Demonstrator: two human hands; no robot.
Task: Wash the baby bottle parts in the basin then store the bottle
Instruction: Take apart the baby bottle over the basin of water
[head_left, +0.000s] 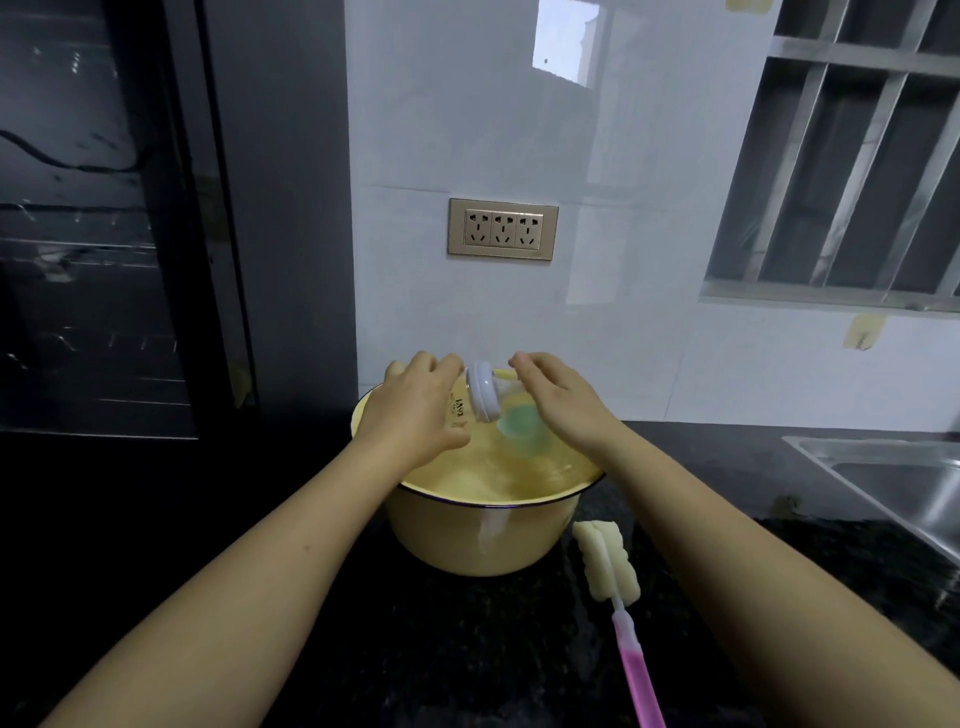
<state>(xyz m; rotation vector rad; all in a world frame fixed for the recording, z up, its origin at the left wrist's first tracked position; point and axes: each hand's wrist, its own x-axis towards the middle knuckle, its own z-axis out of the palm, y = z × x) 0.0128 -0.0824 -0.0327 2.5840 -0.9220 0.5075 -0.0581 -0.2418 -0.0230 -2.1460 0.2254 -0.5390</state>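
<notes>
A yellow basin (483, 540) with water in it stands on the black counter. Above it my left hand (415, 410) grips a clear baby bottle (460, 408) with printed marks, lying on its side. The bottle's white screw collar (483, 389) points right, with the nipple beyond it. My right hand (558, 397) is at the nipple end, fingers curled around it. A green round part (522, 423) lies under the water below my hands.
A sponge bottle brush (605, 564) with a pink handle (636, 670) lies on the counter right of the basin. A steel sink (893, 478) is at the far right. A wall socket panel (503, 228) sits behind the basin, a dark cabinet on the left.
</notes>
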